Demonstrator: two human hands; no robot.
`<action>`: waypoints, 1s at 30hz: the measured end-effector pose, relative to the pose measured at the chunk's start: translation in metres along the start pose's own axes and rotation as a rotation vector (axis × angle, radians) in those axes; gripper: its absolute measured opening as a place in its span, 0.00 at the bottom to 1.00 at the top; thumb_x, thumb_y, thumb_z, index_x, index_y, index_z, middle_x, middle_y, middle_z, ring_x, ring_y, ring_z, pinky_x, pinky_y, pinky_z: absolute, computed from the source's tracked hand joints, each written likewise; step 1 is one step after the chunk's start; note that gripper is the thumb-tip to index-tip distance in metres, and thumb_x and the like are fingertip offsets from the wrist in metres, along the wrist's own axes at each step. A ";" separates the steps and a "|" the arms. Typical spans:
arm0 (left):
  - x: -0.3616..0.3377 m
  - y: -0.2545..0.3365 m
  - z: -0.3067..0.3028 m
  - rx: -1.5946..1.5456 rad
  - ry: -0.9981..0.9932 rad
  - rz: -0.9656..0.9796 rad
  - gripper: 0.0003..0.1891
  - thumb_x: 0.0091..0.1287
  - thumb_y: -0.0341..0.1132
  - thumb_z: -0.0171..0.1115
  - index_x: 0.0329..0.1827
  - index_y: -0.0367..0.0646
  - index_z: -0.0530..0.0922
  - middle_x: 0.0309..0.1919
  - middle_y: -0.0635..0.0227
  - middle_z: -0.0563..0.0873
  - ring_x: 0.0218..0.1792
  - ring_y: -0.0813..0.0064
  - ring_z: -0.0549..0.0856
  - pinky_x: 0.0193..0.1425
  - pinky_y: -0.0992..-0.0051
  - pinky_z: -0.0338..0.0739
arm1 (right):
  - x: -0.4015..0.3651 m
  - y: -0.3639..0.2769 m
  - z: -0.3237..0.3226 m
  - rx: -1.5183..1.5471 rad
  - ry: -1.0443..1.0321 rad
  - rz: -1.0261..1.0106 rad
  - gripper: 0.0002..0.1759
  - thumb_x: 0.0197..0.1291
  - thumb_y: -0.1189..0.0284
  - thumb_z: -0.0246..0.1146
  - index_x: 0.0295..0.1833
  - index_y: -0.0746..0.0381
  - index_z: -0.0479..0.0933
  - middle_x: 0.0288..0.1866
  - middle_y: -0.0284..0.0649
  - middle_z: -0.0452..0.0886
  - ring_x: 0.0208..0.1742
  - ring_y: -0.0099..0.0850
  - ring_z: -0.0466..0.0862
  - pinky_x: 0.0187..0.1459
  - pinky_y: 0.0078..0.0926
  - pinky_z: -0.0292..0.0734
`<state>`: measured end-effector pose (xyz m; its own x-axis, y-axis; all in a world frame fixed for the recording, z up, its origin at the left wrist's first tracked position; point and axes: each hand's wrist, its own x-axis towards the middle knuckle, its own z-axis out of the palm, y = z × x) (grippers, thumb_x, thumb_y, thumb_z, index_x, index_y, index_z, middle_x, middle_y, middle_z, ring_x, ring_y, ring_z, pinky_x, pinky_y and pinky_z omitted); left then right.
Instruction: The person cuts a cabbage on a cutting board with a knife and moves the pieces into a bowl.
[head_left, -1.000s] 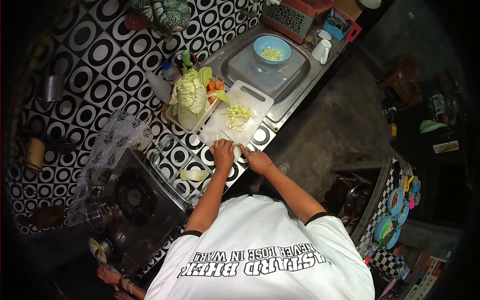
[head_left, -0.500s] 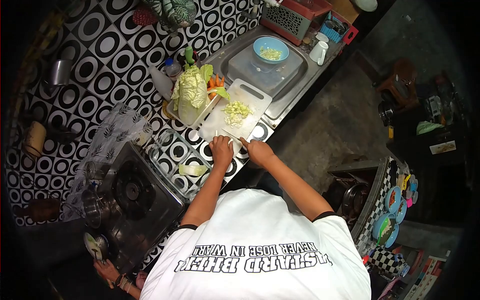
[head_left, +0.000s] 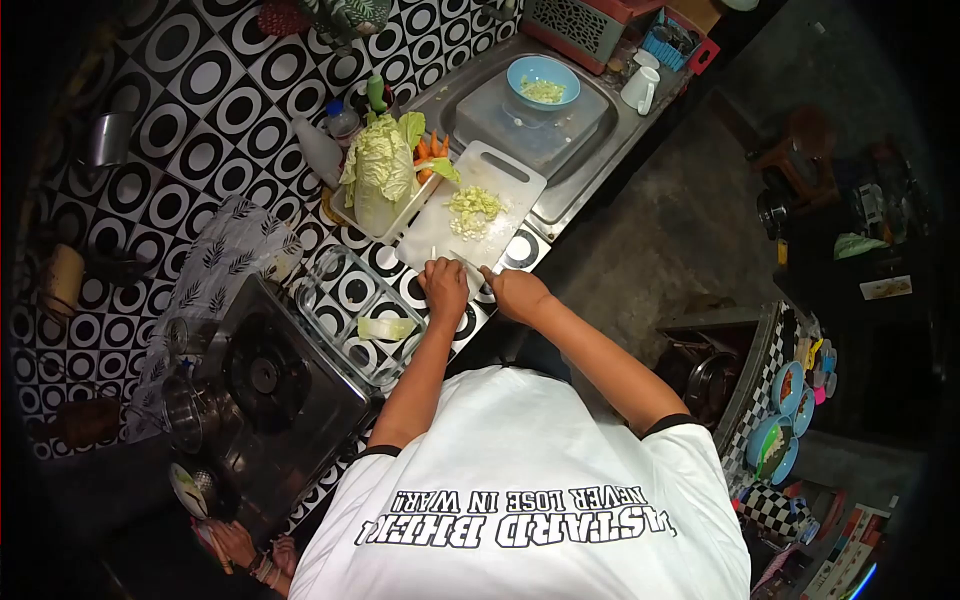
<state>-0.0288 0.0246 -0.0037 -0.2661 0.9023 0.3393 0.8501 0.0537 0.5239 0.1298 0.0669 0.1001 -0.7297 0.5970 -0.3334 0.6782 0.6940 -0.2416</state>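
Note:
My right hand [head_left: 517, 294] is wrapped around the handle of a knife, whose blade [head_left: 463, 261] lies low over the near edge of a white cutting board [head_left: 515, 187]. Beside the blade, the curled fingers of my left hand [head_left: 444, 287] press down on a pale cabbage piece [head_left: 434, 254], mostly hidden under them. Chopped cabbage [head_left: 474, 212] is heaped in the middle of the board. To the left, a whole napa cabbage [head_left: 380, 175] and carrots [head_left: 432, 150] fill a white tub [head_left: 405, 218]. A cut cabbage chunk [head_left: 386, 328] sits in a glass dish [head_left: 340, 330].
Beyond the board, a blue bowl [head_left: 543, 80] with chopped pieces stands on a lidded container in the sink [head_left: 610, 130]. A gas stove [head_left: 265, 375] is at the left. Another person's hand [head_left: 232, 545] shows at the lower left, near a pan. A white mug [head_left: 640, 90] stands at the counter's far end.
Both hands stay at the near edge of the board, with the knife slightly shifted between them. The other person's hand has moved a little to the right and down. The view has tilted slightly.

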 end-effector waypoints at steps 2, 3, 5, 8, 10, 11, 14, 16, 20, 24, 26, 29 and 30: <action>0.000 0.001 -0.002 -0.022 0.004 -0.010 0.06 0.55 0.29 0.69 0.36 0.44 0.84 0.37 0.68 0.82 0.47 0.60 0.77 0.53 0.59 0.66 | 0.000 0.000 0.002 0.023 0.026 0.000 0.35 0.58 0.77 0.54 0.75 0.63 0.64 0.33 0.51 0.83 0.31 0.45 0.85 0.33 0.40 0.81; -0.002 0.002 -0.003 -0.022 -0.003 -0.010 0.06 0.55 0.29 0.69 0.36 0.44 0.84 0.37 0.68 0.82 0.47 0.60 0.77 0.53 0.59 0.66 | -0.001 0.000 0.004 0.040 0.056 -0.002 0.35 0.58 0.77 0.54 0.74 0.64 0.64 0.32 0.51 0.83 0.31 0.45 0.85 0.33 0.41 0.81; -0.001 0.003 -0.003 -0.012 0.020 0.005 0.06 0.55 0.29 0.69 0.36 0.44 0.84 0.36 0.68 0.82 0.47 0.61 0.77 0.54 0.59 0.66 | -0.002 -0.001 0.006 0.059 0.075 -0.001 0.35 0.58 0.77 0.54 0.74 0.64 0.64 0.33 0.52 0.83 0.32 0.46 0.85 0.34 0.41 0.81; -0.003 0.004 -0.001 0.008 0.044 0.007 0.06 0.55 0.28 0.69 0.35 0.45 0.84 0.36 0.69 0.82 0.47 0.61 0.78 0.54 0.59 0.66 | -0.003 -0.002 0.009 0.080 0.099 0.001 0.35 0.57 0.78 0.54 0.74 0.65 0.64 0.34 0.53 0.83 0.34 0.48 0.86 0.36 0.42 0.81; -0.003 0.004 -0.001 0.006 0.047 -0.001 0.06 0.55 0.28 0.69 0.35 0.45 0.84 0.36 0.69 0.83 0.47 0.61 0.78 0.55 0.60 0.66 | -0.005 -0.004 0.008 0.085 0.101 -0.001 0.35 0.57 0.78 0.54 0.74 0.65 0.65 0.34 0.54 0.84 0.35 0.49 0.86 0.37 0.43 0.81; -0.003 0.005 -0.001 0.003 0.053 -0.008 0.05 0.55 0.28 0.69 0.35 0.45 0.84 0.36 0.69 0.83 0.47 0.61 0.78 0.55 0.60 0.65 | -0.007 -0.004 0.007 0.117 0.091 0.011 0.35 0.56 0.79 0.54 0.74 0.65 0.65 0.35 0.54 0.84 0.36 0.50 0.85 0.38 0.44 0.81; -0.002 0.006 -0.003 -0.017 0.055 -0.024 0.05 0.54 0.27 0.69 0.34 0.45 0.84 0.36 0.70 0.83 0.47 0.62 0.78 0.55 0.60 0.65 | -0.009 -0.003 0.012 0.152 0.086 0.025 0.35 0.55 0.80 0.54 0.73 0.65 0.65 0.36 0.55 0.84 0.37 0.51 0.85 0.40 0.44 0.81; -0.003 0.005 -0.002 -0.021 0.054 -0.025 0.05 0.54 0.27 0.69 0.33 0.45 0.84 0.36 0.70 0.83 0.47 0.62 0.78 0.55 0.60 0.65 | -0.010 -0.003 0.017 0.156 0.094 0.030 0.35 0.55 0.80 0.53 0.73 0.64 0.65 0.36 0.55 0.84 0.37 0.51 0.85 0.40 0.45 0.81; -0.003 0.002 0.001 -0.019 0.052 -0.025 0.05 0.54 0.27 0.69 0.33 0.45 0.84 0.36 0.70 0.84 0.47 0.62 0.78 0.55 0.60 0.65 | -0.017 -0.004 0.021 0.158 0.100 0.036 0.34 0.58 0.79 0.53 0.73 0.65 0.65 0.37 0.54 0.84 0.38 0.49 0.86 0.42 0.43 0.81; -0.003 0.002 0.001 -0.015 0.042 -0.034 0.05 0.53 0.26 0.69 0.33 0.45 0.83 0.36 0.70 0.84 0.47 0.62 0.78 0.55 0.61 0.65 | -0.021 -0.005 0.026 0.176 0.106 0.038 0.33 0.60 0.79 0.52 0.74 0.65 0.63 0.39 0.54 0.84 0.39 0.48 0.86 0.43 0.43 0.82; -0.003 0.002 0.001 -0.014 0.041 -0.032 0.05 0.53 0.26 0.69 0.32 0.45 0.83 0.36 0.70 0.84 0.47 0.62 0.78 0.55 0.61 0.65 | -0.021 -0.005 0.028 0.190 0.106 0.045 0.34 0.60 0.79 0.52 0.74 0.64 0.63 0.39 0.54 0.83 0.40 0.49 0.86 0.43 0.43 0.82; -0.003 0.001 0.002 -0.019 0.044 -0.029 0.05 0.53 0.26 0.69 0.32 0.45 0.83 0.36 0.70 0.84 0.47 0.62 0.78 0.55 0.60 0.65 | -0.022 -0.004 0.030 0.201 0.098 0.054 0.34 0.60 0.79 0.52 0.75 0.63 0.62 0.40 0.55 0.83 0.41 0.49 0.86 0.43 0.43 0.82; -0.003 0.002 0.001 -0.019 0.043 -0.030 0.05 0.53 0.26 0.69 0.32 0.45 0.83 0.36 0.70 0.84 0.47 0.62 0.78 0.55 0.60 0.65 | -0.022 -0.004 0.030 0.197 0.090 0.055 0.34 0.59 0.79 0.52 0.75 0.63 0.62 0.41 0.55 0.83 0.41 0.49 0.86 0.43 0.44 0.82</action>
<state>-0.0261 0.0227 -0.0044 -0.3108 0.8810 0.3566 0.8329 0.0717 0.5487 0.1463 0.0387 0.0808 -0.6900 0.6715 -0.2702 0.7146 0.5728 -0.4015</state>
